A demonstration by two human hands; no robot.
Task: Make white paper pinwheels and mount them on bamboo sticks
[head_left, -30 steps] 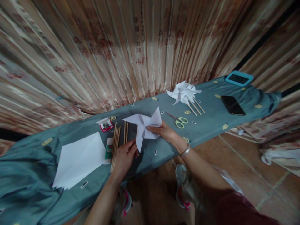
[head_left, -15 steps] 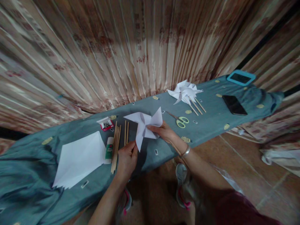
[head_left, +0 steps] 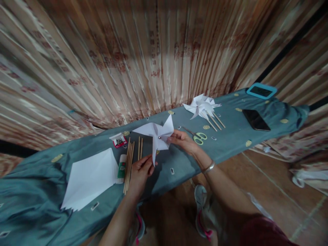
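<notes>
A white paper pinwheel (head_left: 161,131) is held up above the table, with a small shiny pin head at its centre. My left hand (head_left: 141,170) is closed at its lower blade; whether a stick is also in the fingers is hidden. My right hand (head_left: 183,140) pinches the pinwheel's right side between thumb and fingers. Just left of my left hand lie several wooden sticks (head_left: 129,164), a glue stick (head_left: 121,169) and a small open red-and-white box (head_left: 119,140) with small dark pieces inside. Scissors (head_left: 199,137) with green handles lie beyond my right hand.
A stack of white paper (head_left: 91,177) lies at the left on the blue-green tablecloth (head_left: 176,186). Finished pinwheels (head_left: 201,105) on sticks are piled towards the back right. Farther right are a black phone (head_left: 255,119) and a blue-framed device (head_left: 261,91). A pleated curtain (head_left: 143,61) hangs behind.
My right thumb has come off the pinwheel's centre towards its right edge, so the pin head now shows. The pinwheel has turned slightly. The camera view has shifted a little.
</notes>
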